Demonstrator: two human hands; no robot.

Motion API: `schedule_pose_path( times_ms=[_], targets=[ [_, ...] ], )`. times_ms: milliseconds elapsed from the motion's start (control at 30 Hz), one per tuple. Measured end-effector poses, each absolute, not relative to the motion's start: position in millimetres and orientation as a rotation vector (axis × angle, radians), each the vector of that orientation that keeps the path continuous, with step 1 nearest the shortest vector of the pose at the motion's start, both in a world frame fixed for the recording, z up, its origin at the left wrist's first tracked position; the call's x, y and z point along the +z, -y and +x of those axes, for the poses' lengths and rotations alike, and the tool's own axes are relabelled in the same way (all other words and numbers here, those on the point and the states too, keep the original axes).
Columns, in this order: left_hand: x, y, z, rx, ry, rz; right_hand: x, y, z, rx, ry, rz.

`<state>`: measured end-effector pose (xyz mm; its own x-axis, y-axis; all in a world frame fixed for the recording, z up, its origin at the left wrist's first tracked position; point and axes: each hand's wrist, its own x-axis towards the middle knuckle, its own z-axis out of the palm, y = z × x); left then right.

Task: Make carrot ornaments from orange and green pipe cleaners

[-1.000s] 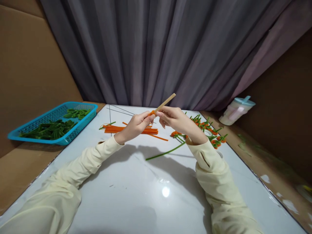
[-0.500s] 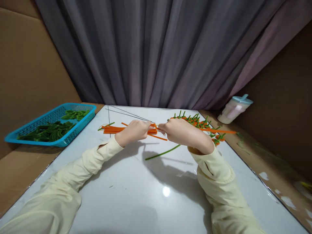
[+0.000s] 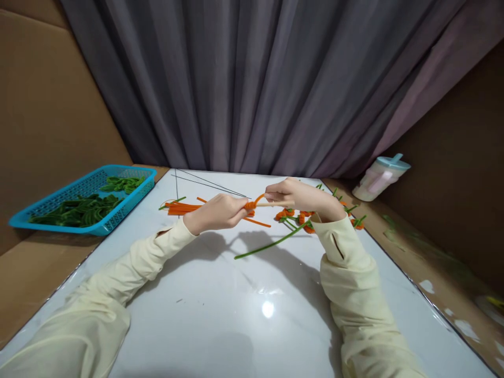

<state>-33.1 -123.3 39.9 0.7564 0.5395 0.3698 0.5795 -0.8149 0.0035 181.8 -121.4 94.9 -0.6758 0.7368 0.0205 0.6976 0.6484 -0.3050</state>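
My left hand (image 3: pixel 220 211) is closed in a pinch at the left end of a thin pale stick (image 3: pixel 281 203). Around that end, just past my left fingertips, an orange pipe cleaner (image 3: pixel 250 205) is wound in a small coil. Its loose part arcs up to my right hand (image 3: pixel 289 192), whose bent fingers pinch it above the stick. Beneath and behind my left hand lies a bundle of straight orange pipe cleaners (image 3: pixel 179 209). Small orange pieces with green stems (image 3: pixel 305 216) lie under my right hand and wrist, partly hidden. A single green pipe cleaner (image 3: pixel 268 245) lies in front of them.
On the left stands a blue basket (image 3: pixel 103 227) with green pipe-cleaner pieces (image 3: pixel 76 211) inside. A lidded cup (image 3: pixel 380 178) is at the back right, beyond the white tabletop (image 3: pixel 205 325). A grey curtain (image 3: pixel 252 89) hangs behind, with cardboard at both sides.
My right hand has risen and turned over, carrying the pipe cleaner's loose part from pointing right to an upward arc at the stick. My left hand has stayed nearly in place.
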Motion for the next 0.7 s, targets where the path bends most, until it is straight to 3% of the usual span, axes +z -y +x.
schedule_pose_path(
  times_ms=[167, 400, 700],
  targets=[
    [38.7, 119.3, -30.2, -0.777, 1.289, -2.766, 91.5, 128.6, 167.4, 0.382, 2.746, -1.280],
    [33.3, 119.8, -28.6, -0.466, 1.536, -2.668, 87.4, 149.7, 136.0, 0.003, 2.884, -1.394],
    [36.8, 127.4, -30.9, -0.263, 1.335, -2.580, 99.2, 150.8, 150.2, -0.051, 2.838, -1.412]
  ],
)
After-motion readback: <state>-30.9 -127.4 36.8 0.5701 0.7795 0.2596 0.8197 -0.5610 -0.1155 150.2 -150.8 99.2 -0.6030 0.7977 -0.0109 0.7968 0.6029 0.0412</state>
